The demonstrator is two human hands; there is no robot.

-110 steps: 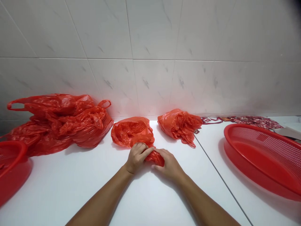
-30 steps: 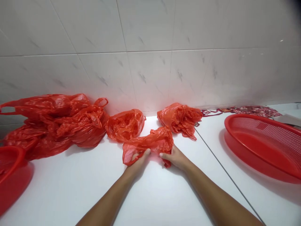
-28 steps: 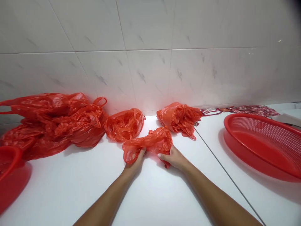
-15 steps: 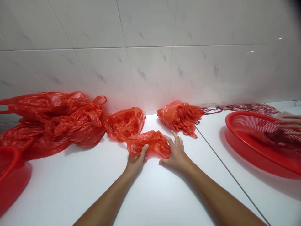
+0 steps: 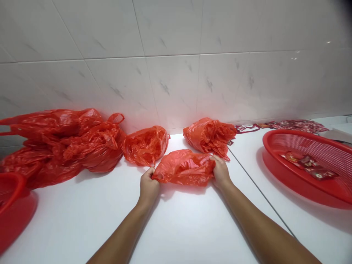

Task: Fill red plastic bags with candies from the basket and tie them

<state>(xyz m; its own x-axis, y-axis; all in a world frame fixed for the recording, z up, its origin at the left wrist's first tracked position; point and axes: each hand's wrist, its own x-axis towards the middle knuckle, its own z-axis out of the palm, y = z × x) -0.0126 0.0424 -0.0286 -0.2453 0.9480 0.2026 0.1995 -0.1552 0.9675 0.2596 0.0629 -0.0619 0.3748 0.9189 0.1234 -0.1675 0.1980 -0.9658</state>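
A thin red plastic bag (image 5: 187, 168) is stretched between my two hands, just above the white table (image 5: 176, 227). My left hand (image 5: 148, 187) is closed on its left end, and my right hand (image 5: 220, 170) grips the right end. Its opening gapes a little towards me; I cannot make out anything inside. Right behind it sits another red bag (image 5: 145, 145) with its mouth open, close to my left hand. A crumpled red bag (image 5: 206, 135) lies behind my right hand, near the wall.
Full-looking red bags (image 5: 68, 143) are heaped at the left. A red basin (image 5: 16, 205) stands at the left edge. On the right, a red mesh basket (image 5: 302, 187) holds several small packets (image 5: 313, 165). Patterned red pieces (image 5: 299, 125) lie along the tiled wall (image 5: 170, 80).
My hands have moved apart and spread the bag wider, with my right hand now closed on it. The other person's hand has left the basket, where packets now show.
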